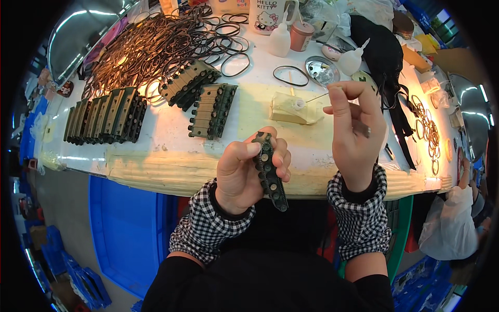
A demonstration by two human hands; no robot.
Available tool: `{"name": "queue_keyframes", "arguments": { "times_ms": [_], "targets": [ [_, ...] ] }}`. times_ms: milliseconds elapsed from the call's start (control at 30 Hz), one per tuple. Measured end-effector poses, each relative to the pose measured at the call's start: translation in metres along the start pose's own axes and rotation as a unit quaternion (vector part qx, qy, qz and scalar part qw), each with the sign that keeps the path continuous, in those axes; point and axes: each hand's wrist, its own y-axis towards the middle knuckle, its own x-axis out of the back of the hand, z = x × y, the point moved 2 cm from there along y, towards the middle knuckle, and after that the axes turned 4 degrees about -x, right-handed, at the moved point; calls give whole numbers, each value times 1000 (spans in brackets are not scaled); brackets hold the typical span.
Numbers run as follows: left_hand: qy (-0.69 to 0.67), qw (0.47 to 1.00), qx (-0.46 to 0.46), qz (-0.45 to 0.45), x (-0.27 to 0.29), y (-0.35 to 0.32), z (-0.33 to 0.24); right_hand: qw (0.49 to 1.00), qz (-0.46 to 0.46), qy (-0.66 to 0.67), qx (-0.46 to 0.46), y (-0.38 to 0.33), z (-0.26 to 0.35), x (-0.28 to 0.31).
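holding: your left hand [244, 174] is clamped round a dark green toy track piece [270, 171] with a row of little wheels, tilted so the wheel side faces you, out over the near edge of the worktable [156, 166].
right hand: your right hand [353, 130] is up beside it, thumb and forefinger pinched on a thin needle-like stick [316, 97] that points left, toward the small beige block [291, 109] on the table. other fingers loosely curled.
step: looks to me like you're mid-dab, picking something up on the stick tip at the block before touching it to the wheels. can't make out whether the tip is loaded.
next move: i'd say it calls for bringing the tip across to one wheel hub, steady and small, with the left hand keeping the piece from twisting.
nearby: more track pieces in rows [104, 117] to the left, a heap of rubber bands [150, 47] behind them, two squeeze bottles [280, 39] and a small metal dish [321, 70] at the back.
watch out: the stick is skinny, so easy to smear past the hub.
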Motion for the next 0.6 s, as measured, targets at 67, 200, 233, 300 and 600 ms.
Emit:
{"name": "queue_keyframes", "arguments": {
  "times_ms": [67,200,233,300,600],
  "targets": [
    [3,1000,-5,4,0,1,0,993,10,-112,43,3,-3,1],
    [11,1000,-13,-3,-2,1,0,985,56,-157,41,3,-9,-7],
    [16,1000,-16,-3,-2,1,0,986,59,-155,37,1,-10,-8],
    [51,998,-19,-23,-5,0,0,986,67,-151,29,0,-11,-9],
    [56,997,-50,-4,-3,-2,0,986,163,22,-36,-29,42,22]
  ]
}}
